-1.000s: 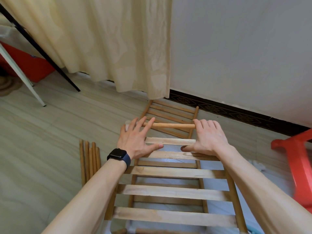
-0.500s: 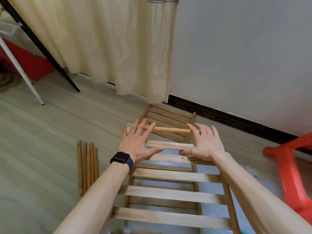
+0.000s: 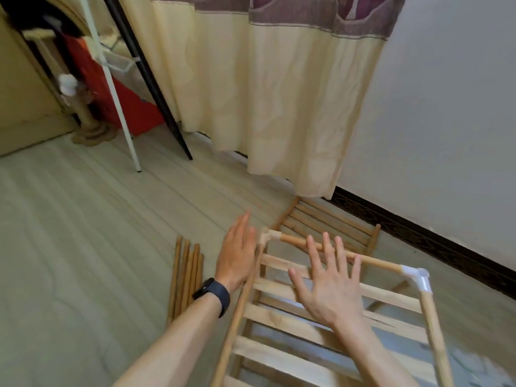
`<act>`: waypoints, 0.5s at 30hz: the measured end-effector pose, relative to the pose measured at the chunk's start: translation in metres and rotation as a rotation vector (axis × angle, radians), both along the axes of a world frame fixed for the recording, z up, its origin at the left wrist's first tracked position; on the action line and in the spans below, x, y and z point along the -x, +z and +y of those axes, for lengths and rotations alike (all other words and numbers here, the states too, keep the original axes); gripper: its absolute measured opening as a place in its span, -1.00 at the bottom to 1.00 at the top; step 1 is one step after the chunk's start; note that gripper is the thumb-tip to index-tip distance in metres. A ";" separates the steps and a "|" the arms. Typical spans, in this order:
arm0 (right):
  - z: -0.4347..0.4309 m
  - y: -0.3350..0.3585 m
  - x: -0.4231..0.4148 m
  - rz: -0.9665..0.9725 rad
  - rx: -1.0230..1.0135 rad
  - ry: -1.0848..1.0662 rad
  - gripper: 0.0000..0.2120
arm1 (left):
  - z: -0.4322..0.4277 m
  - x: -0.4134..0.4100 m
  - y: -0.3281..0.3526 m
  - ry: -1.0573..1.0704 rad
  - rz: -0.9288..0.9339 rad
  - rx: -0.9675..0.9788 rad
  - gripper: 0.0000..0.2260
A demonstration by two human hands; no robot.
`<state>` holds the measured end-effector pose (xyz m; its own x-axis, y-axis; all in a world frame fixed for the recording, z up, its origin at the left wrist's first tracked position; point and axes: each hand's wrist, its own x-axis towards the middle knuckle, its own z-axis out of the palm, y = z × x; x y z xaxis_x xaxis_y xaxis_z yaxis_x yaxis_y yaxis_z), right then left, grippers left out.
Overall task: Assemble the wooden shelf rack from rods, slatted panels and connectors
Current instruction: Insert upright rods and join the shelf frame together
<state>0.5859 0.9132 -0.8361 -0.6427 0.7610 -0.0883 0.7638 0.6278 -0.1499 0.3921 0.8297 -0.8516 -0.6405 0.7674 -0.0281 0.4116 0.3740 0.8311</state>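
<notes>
The partly built wooden rack (image 3: 321, 328) stands in front of me, its slats running crosswise between side rods. A top rod (image 3: 374, 262) spans two white corner connectors, one at the left (image 3: 269, 236) and one at the right (image 3: 417, 277). My left hand (image 3: 237, 255), a dark watch on its wrist, has straight fingers and lies edge-on beside the left connector, holding nothing. Just above the upper slats my right hand (image 3: 329, 286) is spread flat with its fingers apart, fingertips overlapping the top rod. A second slatted panel (image 3: 332, 224) lies flat on the floor beyond the rack.
Several loose wooden rods (image 3: 185, 277) lie together on the pale floor left of the rack. A cream curtain (image 3: 268, 101) hangs ahead, a white wall at the right. Black and white stand legs (image 3: 122, 107) and a red object (image 3: 120, 99) are at the far left.
Both hands have lifted off the slats and rod they were pressing. The left hand moved out to the left of the corner connector. The view has tilted upward and shifted left.
</notes>
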 end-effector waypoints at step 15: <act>0.003 -0.012 0.014 0.010 -0.068 -0.014 -0.24 | -0.097 0.029 -0.167 -0.021 0.471 1.004 -0.58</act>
